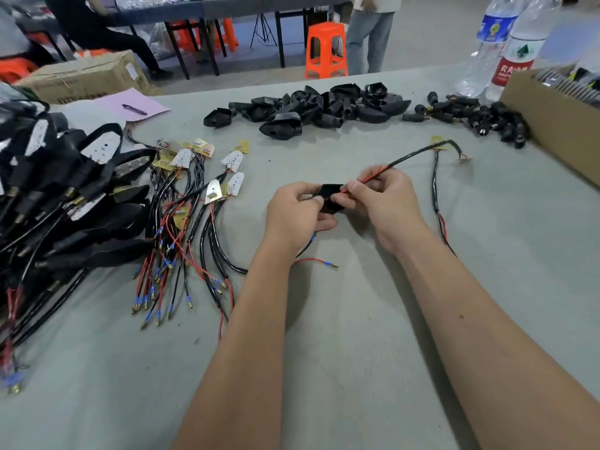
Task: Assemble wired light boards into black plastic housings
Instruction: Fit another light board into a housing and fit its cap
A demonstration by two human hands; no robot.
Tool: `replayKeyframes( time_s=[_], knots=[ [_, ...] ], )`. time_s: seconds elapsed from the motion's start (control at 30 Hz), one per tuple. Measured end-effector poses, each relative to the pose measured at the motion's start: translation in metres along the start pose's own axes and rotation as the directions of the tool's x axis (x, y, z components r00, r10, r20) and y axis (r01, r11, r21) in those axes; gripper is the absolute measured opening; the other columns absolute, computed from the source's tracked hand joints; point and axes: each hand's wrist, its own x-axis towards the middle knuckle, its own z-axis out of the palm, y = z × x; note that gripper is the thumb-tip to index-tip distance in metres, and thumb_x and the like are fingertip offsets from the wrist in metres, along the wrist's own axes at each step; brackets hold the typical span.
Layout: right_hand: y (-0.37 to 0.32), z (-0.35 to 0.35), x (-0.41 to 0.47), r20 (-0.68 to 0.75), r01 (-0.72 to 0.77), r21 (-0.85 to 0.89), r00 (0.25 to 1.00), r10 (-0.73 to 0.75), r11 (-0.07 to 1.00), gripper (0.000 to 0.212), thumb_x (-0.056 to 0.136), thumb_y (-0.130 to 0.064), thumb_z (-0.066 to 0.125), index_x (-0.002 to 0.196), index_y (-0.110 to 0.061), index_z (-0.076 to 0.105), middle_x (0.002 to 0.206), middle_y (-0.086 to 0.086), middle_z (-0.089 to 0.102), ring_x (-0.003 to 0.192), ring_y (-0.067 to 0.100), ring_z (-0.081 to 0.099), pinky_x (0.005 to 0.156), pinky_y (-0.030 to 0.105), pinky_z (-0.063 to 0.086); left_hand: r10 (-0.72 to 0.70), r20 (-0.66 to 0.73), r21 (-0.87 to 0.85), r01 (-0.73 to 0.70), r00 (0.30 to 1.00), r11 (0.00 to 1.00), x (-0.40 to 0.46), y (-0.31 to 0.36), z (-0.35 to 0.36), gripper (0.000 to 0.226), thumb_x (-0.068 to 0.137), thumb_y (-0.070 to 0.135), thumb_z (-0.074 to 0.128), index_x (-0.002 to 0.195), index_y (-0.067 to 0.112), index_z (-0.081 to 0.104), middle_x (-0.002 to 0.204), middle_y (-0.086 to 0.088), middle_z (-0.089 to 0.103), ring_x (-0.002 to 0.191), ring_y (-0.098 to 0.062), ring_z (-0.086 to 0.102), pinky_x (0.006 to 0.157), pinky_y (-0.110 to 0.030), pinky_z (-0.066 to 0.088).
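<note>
Grey table point(357, 319), orange stool point(325, 48) behind, both hands' fingers pinching black housing point(331, 198), red wire point(367, 179)

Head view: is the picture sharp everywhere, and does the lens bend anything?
Head view: sharp in the middle, where both hands hold the housing; the bottles lean and look soft at the right edge; the table edge curves, a wide-angle effect; light is even, shadows soft.

You hold a small black housing point(331, 198) above the table, a red wire point(373, 177) entering it. Its sheathed cable point(418, 153) arcs right to a yellow-backed board point(437, 141).
</note>
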Motion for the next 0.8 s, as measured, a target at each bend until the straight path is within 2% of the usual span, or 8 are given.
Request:
replayKeyframes(
  time_s=[0.17,0.33,0.4,0.53,0.7,0.8],
  knots=[
    [0.002,0.002,-0.004,0.015,0.07,-0.218,0.998,-0.068,0.973,0.029,0.083,0.007,0.077,0.09,-0.011,0.056,0.076,0.012,0.077,0.073,0.03,0.078,0.07,0.037,0.063,-0.034,0.023,-0.087,0.036,0.999,0.996,0.0,0.001,0.0,0.03,0.103,-0.005,0.042,0.114,-0.001,0.069,0.094,-0.017,0.07,0.063,-0.015,0.069,0.071,-0.028,0.064],
    [-0.002,0.004,-0.008,0.049,0.032,-0.104,0.998,-0.027,0.994,0.031,0.082,0.009,0.078,0.09,-0.009,0.055,0.078,0.017,0.077,0.07,0.031,0.077,0.066,0.035,0.062,-0.007,-0.017,-0.133,0.005,1.0,0.991,0.001,-0.002,0.002,0.024,0.104,-0.004,0.046,0.11,-0.004,0.069,0.085,-0.016,0.07,0.061,-0.015,0.07,0.067,-0.026,0.062],
    [-0.002,0.006,-0.008,0.017,0.015,-0.076,1.0,-0.014,0.997,0.03,0.082,0.009,0.078,0.091,-0.008,0.056,0.075,0.018,0.075,0.067,0.029,0.075,0.062,0.033,0.059,-0.004,-0.057,-0.143,-0.004,0.998,0.99,0.002,-0.004,0.003,0.017,0.102,-0.003,0.051,0.111,-0.007,0.065,0.084,-0.016,0.069,0.061,-0.016,0.071,0.067,-0.028,0.062],
    [0.0,0.011,-0.008,-0.093,0.046,-0.31,0.993,-0.079,0.95,0.026,0.079,-0.005,0.083,0.084,-0.015,0.06,0.067,0.008,0.075,0.058,0.021,0.069,0.054,0.027,0.048,0.0,-0.125,-0.155,-0.02,0.992,0.988,0.003,-0.007,0.004,0.008,0.097,-0.003,0.06,0.105,-0.004,0.059,0.082,-0.015,0.069,0.065,-0.022,0.075,0.069,-0.031,0.063],
    [-0.007,0.012,-0.01,-0.075,0.011,-0.115,0.997,-0.02,0.993,0.026,0.081,-0.001,0.084,0.086,-0.013,0.06,0.064,0.002,0.072,0.047,0.013,0.059,0.042,0.018,0.039,-0.055,-0.119,-0.34,0.012,0.991,0.94,0.006,-0.005,0.003,0.008,0.096,-0.003,0.065,0.101,-0.004,0.059,0.085,-0.017,0.069,0.068,-0.021,0.075,0.072,-0.029,0.062],
    [-0.008,0.01,-0.01,-0.076,-0.009,-0.157,0.997,-0.003,0.987,0.025,0.081,-0.002,0.084,0.087,-0.011,0.062,0.06,0.0,0.069,0.045,0.01,0.057,0.041,0.019,0.037,-0.041,-0.104,-0.331,0.005,0.994,0.944,0.006,-0.006,0.003,0.01,0.095,-0.003,0.066,0.102,-0.004,0.06,0.087,-0.017,0.07,0.068,-0.022,0.075,0.075,-0.03,0.063]
  ],
)
